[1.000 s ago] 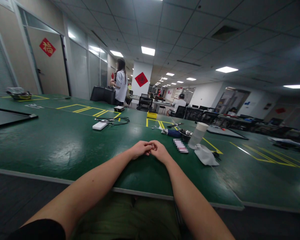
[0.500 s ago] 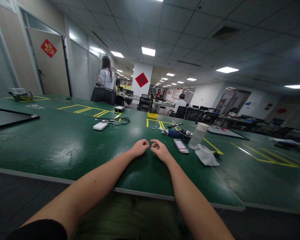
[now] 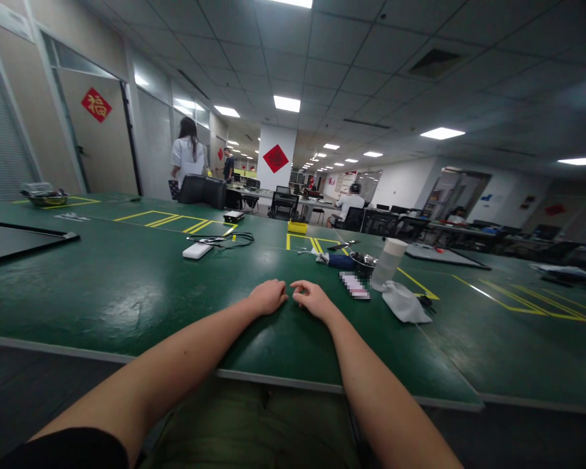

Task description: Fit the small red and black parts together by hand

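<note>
Both my forearms lie stretched out on a green table (image 3: 102,286). My left hand (image 3: 268,296) rests on the tabletop with its fingers curled under, and nothing shows in it. My right hand (image 3: 310,298) lies just beside it, a small gap apart, thumb and forefinger pinched together with nothing visible between them. To the right of my right hand are a small flat card-like object (image 3: 355,285), a white crumpled cloth (image 3: 404,303) and a translucent plastic cup (image 3: 387,263).
A white power bank (image 3: 197,251) with black cables lies farther back on the left. A metal bowl (image 3: 362,262) stands behind the cup, a yellow box (image 3: 297,226) farther off. Yellow tape lines mark the table. A person in white (image 3: 188,158) stands by black chairs; others sit far off.
My hands were clasped together a second ago and have come apart, each resting on the table. The standing person in white has walked to the left.
</note>
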The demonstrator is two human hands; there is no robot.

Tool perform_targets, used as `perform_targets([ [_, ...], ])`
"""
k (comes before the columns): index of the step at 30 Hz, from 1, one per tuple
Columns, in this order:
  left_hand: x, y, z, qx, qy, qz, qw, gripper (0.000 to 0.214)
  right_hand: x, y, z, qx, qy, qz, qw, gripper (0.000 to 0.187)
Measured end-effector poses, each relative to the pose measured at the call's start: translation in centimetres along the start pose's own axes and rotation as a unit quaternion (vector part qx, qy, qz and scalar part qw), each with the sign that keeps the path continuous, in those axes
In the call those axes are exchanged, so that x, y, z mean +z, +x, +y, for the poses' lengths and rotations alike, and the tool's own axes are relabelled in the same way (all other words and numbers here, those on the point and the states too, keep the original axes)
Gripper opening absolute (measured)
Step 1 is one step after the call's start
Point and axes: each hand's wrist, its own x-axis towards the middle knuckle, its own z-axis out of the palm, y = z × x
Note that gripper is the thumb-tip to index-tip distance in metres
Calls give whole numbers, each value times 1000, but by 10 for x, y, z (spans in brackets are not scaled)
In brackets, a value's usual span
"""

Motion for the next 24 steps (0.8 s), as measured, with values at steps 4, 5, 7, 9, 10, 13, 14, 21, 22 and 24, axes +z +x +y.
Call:
perform_targets([
  [4, -23, -9, -24, -29, 63, -31, 997, 23, -2, -1, -3, 5, -23, -17, 1000, 30],
  [5, -31, -13, -34, -33, 80, -41, 995, 24, -3, -1, -4, 4, -27, -23, 999, 30],
  [7, -50, -25, -58, -45, 113, -61, 991, 29, -3, -1, -4, 3, -32, -32, 999, 29],
  [9, -73, -41, -88, -89, 147, -85, 981, 35, -4, -1, -3, 6, -33, -36, 999, 28],
  [10, -85, -51, -106, -120, 167, -94, 974, 37, -4, 0, -3, 8, -34, -38, 999, 28],
  [13, -126, -90, -164, -221, 225, -121, 941, 42, -3, -1, -3, 14, -40, -43, 998, 26],
  [14, -139, -105, -183, -260, 244, -125, 926, 42, -3, -1, -4, 15, -45, -43, 998, 25],
  [21, -186, -179, -253, -524, 230, -67, 817, 50, -4, -4, -8, 32, -59, -44, 997, 23],
  [22, -186, -180, -252, -525, 224, -60, 819, 48, -4, -4, -8, 35, -58, -48, 997, 23],
  [24, -183, -178, -248, -516, 217, -51, 827, 45, -3, -4, -7, 45, -55, -51, 996, 24],
])
